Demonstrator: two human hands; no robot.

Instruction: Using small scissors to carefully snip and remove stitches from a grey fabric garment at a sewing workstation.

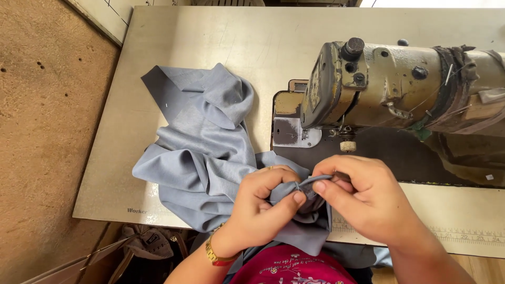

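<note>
— Beige laminate, scuffed and dull: that is the flat rectangular sewing desk (173, 47) I see from my head camera. Brown chipboard-like floor runs along its left edge, speckled with a few dark holes.

— What stands on the desk?

— An old cream-painted metal sewing machine (379, 84), chipped and oil-stained, its arm reaching in from the right. Dark rags are wound round the arm. Below the head lies a shiny metal needle plate (294, 134), set in a dark bed.

— And the cloth?

— A soft, smooth grey-blue fabric piece (200, 147) lies crumpled on the desk, left of the machine, folded into loose ridges, with one flat corner pointing to the far left. Its near end hangs over the front edge towards my lap.

— Your hands?

— Close together at the desk's front edge. My left hand (263, 202) pinches a small fold of the fabric between thumb and forefinger; my right hand (363, 197) pinches the same fold from the other side, fingertips nearly touching. A gold link bracelet (215, 255) sits on my left wrist. A printed ruler strip (463, 236) runs along the desk's front right.
</note>
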